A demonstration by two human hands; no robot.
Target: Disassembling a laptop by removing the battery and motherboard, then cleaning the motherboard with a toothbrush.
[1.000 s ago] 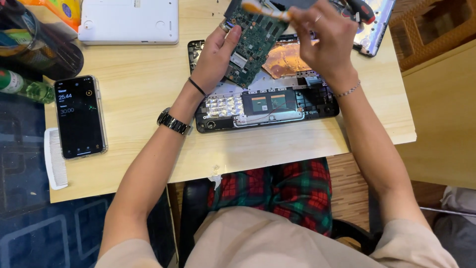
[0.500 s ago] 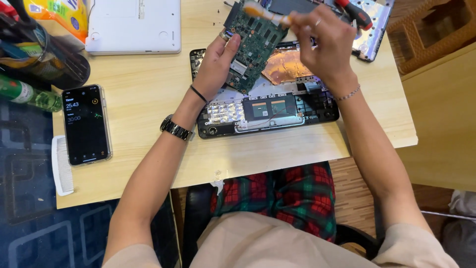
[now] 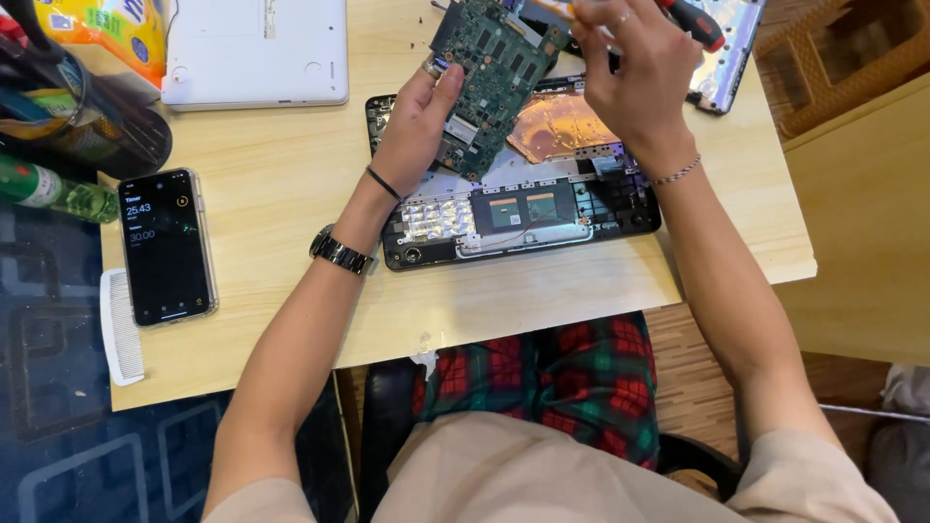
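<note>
My left hand (image 3: 415, 124) grips the lower left edge of a green circuit board (image 3: 494, 73) and holds it tilted above an opened laptop base (image 3: 523, 213). My right hand (image 3: 635, 73) is over the board's right side, fingers pinched on a thin tool with an orange handle (image 3: 560, 10) at the top edge of the view. The laptop base shows a copper-coloured sheet (image 3: 557, 126), a silver key backing and dark inner parts. A wristwatch (image 3: 340, 252) is on my left wrist and a thin bracelet (image 3: 675, 174) on my right.
A phone with a lit timer screen (image 3: 165, 245) lies at the left next to a white comb (image 3: 121, 329). A closed white laptop (image 3: 257, 50) sits at the back left. A green bottle (image 3: 53, 189), a dark bag (image 3: 82, 107), a red-handled screwdriver (image 3: 693, 19) and a silvery panel (image 3: 731, 48) are nearby.
The view has shifted slightly, so the table and hands sit a little lower and to the right. My right hand has moved a little over the board; my left hand keeps its grip.
</note>
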